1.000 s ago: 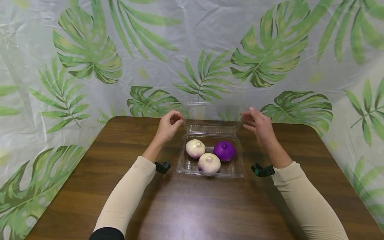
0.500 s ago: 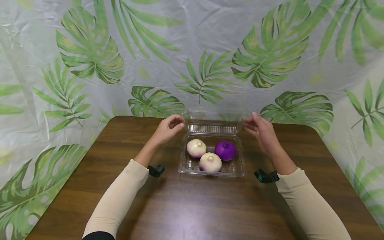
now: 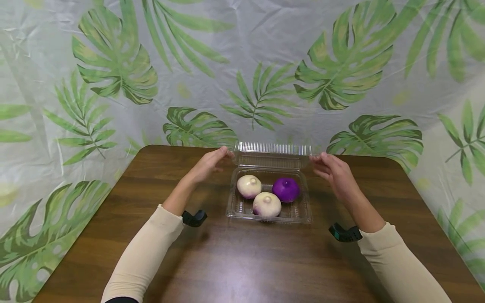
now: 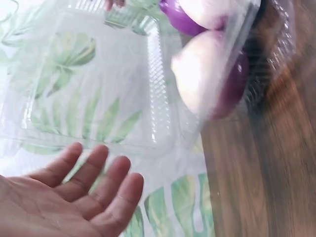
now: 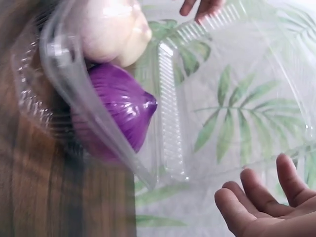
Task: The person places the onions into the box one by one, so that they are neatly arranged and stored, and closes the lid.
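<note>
A clear plastic clamshell box [image 3: 232, 212] lies on the table, its hinged lid [image 3: 273, 149] raised at the back and tilted over toward me. Inside sit two white onions, one at the back left [image 3: 249, 187] and one in front [image 3: 267, 205], both purplish low down, and a deep purple onion [image 3: 286, 190] at the right. My left hand [image 3: 206, 167] is at the lid's left edge, fingers extended in the left wrist view. At the right edge, my right hand [image 3: 338, 176] has loosely bent, spread fingers [image 5: 259, 192]. Whether either thumb presses the lid is unclear.
The brown wooden table [image 3: 235, 261] extends around the box on all sides. A pale curtain with green leaf prints [image 3: 265, 50] hangs close behind the table's back edge. Dark straps [image 3: 345, 233] sit at both wrists, below light sleeves.
The lid has swung from leaning back to tilting forward over the box. Both hands have come slightly lower and nearer to me along with it. The onions stay put within the box.
</note>
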The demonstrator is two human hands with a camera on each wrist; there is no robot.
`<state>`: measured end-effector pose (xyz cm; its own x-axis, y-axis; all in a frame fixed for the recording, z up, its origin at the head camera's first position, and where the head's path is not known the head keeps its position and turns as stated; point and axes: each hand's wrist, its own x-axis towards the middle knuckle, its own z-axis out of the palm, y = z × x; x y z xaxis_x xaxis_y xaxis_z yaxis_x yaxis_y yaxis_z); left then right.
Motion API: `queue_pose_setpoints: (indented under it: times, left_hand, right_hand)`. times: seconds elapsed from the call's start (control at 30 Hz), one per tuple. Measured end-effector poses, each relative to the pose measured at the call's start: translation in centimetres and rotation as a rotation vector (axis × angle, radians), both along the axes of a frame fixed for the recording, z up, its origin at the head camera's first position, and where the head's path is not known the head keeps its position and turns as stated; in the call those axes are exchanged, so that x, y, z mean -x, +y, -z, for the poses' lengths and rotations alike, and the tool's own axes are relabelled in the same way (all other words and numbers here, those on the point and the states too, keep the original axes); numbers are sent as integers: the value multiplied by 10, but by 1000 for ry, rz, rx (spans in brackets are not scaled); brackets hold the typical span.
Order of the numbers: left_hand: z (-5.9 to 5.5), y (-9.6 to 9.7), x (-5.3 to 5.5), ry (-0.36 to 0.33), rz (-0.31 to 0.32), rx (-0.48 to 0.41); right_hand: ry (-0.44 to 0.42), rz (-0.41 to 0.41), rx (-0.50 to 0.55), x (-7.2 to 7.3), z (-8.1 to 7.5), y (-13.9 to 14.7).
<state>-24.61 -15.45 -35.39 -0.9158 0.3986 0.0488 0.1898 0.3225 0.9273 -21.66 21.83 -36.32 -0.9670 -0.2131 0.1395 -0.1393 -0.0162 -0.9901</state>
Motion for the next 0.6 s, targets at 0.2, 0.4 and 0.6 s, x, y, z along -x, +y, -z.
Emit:
queue_pose_setpoints:
  times: [0.2, 0.4, 0.6]
  left_hand:
    - [-5, 2, -8, -88, -73, 62]
    - [-4, 1, -18, -67, -95, 124]
    - [6, -1, -27, -43, -99, 101]
  right_hand:
    - [-16, 18, -179, -9, 2, 5]
    - [9, 44, -391, -19, 1, 8]
    - [59, 12, -508, -24, 4, 10]
